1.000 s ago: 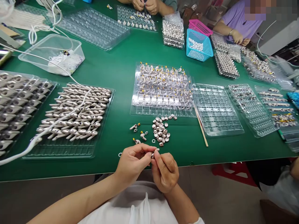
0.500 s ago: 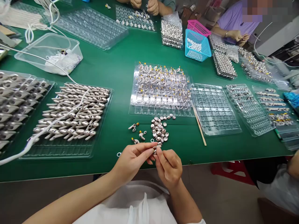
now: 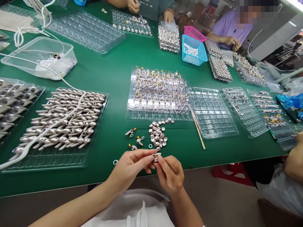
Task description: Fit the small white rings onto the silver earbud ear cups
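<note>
Just over the near table edge, my left hand (image 3: 130, 168) and my right hand (image 3: 172, 175) meet fingertip to fingertip. Between them is a small white earbud shell (image 3: 156, 156), pinched from both sides; its details are partly covered by the fingers. Right beyond the fingertips lies a loose pile of round earbud caps (image 3: 157, 135). To the left of the pile are a few stemmed earbud pieces (image 3: 139, 142) with yellow-orange tips. A thin white ring (image 3: 115, 162) rests left of my left hand.
A tray of earbud parts (image 3: 158, 91) lies beyond the caps, with a wooden stick (image 3: 199, 130) and a clear tray (image 3: 214, 113) to its right. At left, a white cable (image 3: 44, 134) crosses a tray of earbud shells (image 3: 63, 118). Co-workers sit across the table.
The view has shifted slightly. My hands stay together, and more of the earbud shell shows between the fingertips. Across the table, a co-worker's hands have moved apart, one now at the stacked trays.
</note>
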Demonstrator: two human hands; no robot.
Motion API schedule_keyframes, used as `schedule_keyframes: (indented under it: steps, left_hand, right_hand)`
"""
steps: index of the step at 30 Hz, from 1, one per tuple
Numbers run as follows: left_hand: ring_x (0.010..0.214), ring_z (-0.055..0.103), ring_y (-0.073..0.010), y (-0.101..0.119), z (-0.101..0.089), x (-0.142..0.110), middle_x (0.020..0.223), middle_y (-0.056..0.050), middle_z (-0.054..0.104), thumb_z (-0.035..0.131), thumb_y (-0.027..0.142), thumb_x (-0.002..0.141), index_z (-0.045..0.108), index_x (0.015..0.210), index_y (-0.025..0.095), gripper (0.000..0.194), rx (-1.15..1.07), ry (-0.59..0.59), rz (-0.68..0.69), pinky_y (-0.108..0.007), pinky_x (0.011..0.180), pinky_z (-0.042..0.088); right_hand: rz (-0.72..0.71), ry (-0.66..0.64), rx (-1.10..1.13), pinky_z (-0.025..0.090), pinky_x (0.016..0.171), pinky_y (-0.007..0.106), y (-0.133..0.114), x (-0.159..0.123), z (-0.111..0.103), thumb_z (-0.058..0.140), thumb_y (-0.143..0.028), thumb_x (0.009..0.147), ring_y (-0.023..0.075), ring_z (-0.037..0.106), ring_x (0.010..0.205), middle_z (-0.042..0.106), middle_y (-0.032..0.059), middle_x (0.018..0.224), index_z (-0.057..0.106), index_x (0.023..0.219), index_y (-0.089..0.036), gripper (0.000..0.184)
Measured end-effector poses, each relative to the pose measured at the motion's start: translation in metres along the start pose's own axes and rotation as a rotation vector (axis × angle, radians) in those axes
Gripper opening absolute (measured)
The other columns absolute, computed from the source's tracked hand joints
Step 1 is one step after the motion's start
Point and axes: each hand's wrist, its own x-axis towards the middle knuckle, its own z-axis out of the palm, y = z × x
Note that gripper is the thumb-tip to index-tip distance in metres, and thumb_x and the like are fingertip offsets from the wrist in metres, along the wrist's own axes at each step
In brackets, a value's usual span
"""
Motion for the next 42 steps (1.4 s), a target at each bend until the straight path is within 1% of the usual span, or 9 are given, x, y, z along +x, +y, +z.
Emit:
schedule_keyframes:
  steps: [5, 9, 13, 17, 25, 30, 36, 39, 42]
  left_hand:
    - [0.064, 0.064, -0.0143, 0.0, -0.001, 0.0, 0.072, -0.005, 0.074, 0.076, 0.033, 0.078, 0.079, 0.096, 0.015, 0.025, 0.002, 0.0, -0.003, -0.021, 0.057, 0.055]
    - [0.062, 0.064, -0.0138, 0.005, -0.001, 0.001, 0.073, -0.006, 0.075, 0.079, 0.032, 0.075, 0.08, 0.094, 0.016, 0.025, 0.003, 0.011, -0.016, -0.021, 0.054, 0.054]
    - [0.059, 0.062, -0.0113, 0.007, -0.001, 0.001, 0.073, -0.005, 0.075, 0.08, 0.031, 0.074, 0.08, 0.092, 0.016, 0.023, -0.028, 0.01, -0.041, -0.018, 0.053, 0.053]
    - [0.063, 0.064, -0.0135, 0.006, -0.001, 0.002, 0.07, -0.006, 0.073, 0.082, 0.033, 0.071, 0.08, 0.09, 0.015, 0.026, -0.09, -0.002, -0.08, -0.018, 0.051, 0.051]
    - [0.056, 0.06, -0.0122, 0.005, -0.002, 0.004, 0.063, -0.005, 0.069, 0.083, 0.033, 0.069, 0.079, 0.084, 0.012, 0.026, -0.086, 0.024, -0.155, -0.019, 0.048, 0.049]
    - [0.061, 0.064, -0.0141, 0.001, -0.004, 0.003, 0.07, -0.007, 0.073, 0.078, 0.034, 0.075, 0.078, 0.089, 0.013, 0.025, -0.07, 0.006, -0.113, -0.02, 0.05, 0.05]
    - [0.06, 0.063, -0.0137, -0.006, -0.006, 0.003, 0.071, -0.006, 0.073, 0.076, 0.034, 0.078, 0.078, 0.095, 0.013, 0.027, -0.032, 0.021, -0.079, -0.021, 0.051, 0.051]
    - [0.059, 0.061, -0.0126, -0.004, -0.005, 0.002, 0.072, -0.006, 0.072, 0.075, 0.035, 0.079, 0.077, 0.1, 0.013, 0.03, -0.044, -0.014, -0.063, -0.02, 0.051, 0.052]
    - [0.059, 0.061, -0.0124, 0.002, -0.002, 0.0, 0.074, -0.006, 0.074, 0.077, 0.036, 0.076, 0.078, 0.101, 0.014, 0.033, -0.045, -0.032, -0.035, -0.021, 0.053, 0.053]
  right_hand:
    - [-0.122, -0.05, 0.03, 0.053, 0.056, 0.03, 0.004, 0.009, -0.002, 0.063, -0.006, 0.088, 0.0153, 0.063, 0.066, 0.068, 0.0061, 0.085, 0.054, 0.135, -0.014, 0.049]
    - [-0.141, -0.118, 0.059, 0.052, 0.056, 0.03, 0.008, 0.013, -0.004, 0.063, -0.004, 0.088, 0.0157, 0.062, 0.066, 0.07, 0.0076, 0.087, 0.052, 0.138, -0.012, 0.052]
    - [-0.116, -0.118, 0.073, 0.051, 0.056, 0.03, 0.01, 0.011, -0.003, 0.061, -0.006, 0.09, 0.0153, 0.061, 0.067, 0.068, 0.006, 0.085, 0.052, 0.138, -0.015, 0.05]
    - [-0.091, -0.103, 0.085, 0.05, 0.054, 0.029, 0.009, 0.009, -0.002, 0.058, -0.009, 0.092, 0.0137, 0.059, 0.064, 0.066, 0.0048, 0.083, 0.054, 0.135, -0.017, 0.045]
    - [-0.115, -0.115, 0.108, 0.049, 0.052, 0.027, 0.009, 0.013, -0.003, 0.058, -0.009, 0.092, 0.0127, 0.058, 0.061, 0.064, 0.002, 0.08, 0.054, 0.135, -0.021, 0.045]
    - [-0.021, -0.07, 0.113, 0.05, 0.056, 0.028, 0.005, 0.007, -0.002, 0.062, -0.01, 0.09, 0.0125, 0.058, 0.065, 0.06, 0.0024, 0.084, 0.058, 0.131, -0.022, 0.042]
    - [-0.046, -0.085, 0.068, 0.05, 0.056, 0.028, 0.001, 0.009, -0.001, 0.064, -0.008, 0.088, 0.0135, 0.058, 0.066, 0.062, 0.0046, 0.086, 0.056, 0.131, -0.019, 0.045]
    - [-0.04, -0.061, 0.022, 0.052, 0.057, 0.028, 0.0, 0.008, 0.0, 0.064, -0.009, 0.087, 0.0144, 0.059, 0.067, 0.063, 0.0051, 0.085, 0.057, 0.129, -0.019, 0.043]
    - [0.017, -0.031, -0.012, 0.055, 0.06, 0.029, -0.002, 0.006, 0.002, 0.064, -0.011, 0.088, 0.0157, 0.063, 0.071, 0.064, 0.005, 0.085, 0.06, 0.127, -0.021, 0.04]
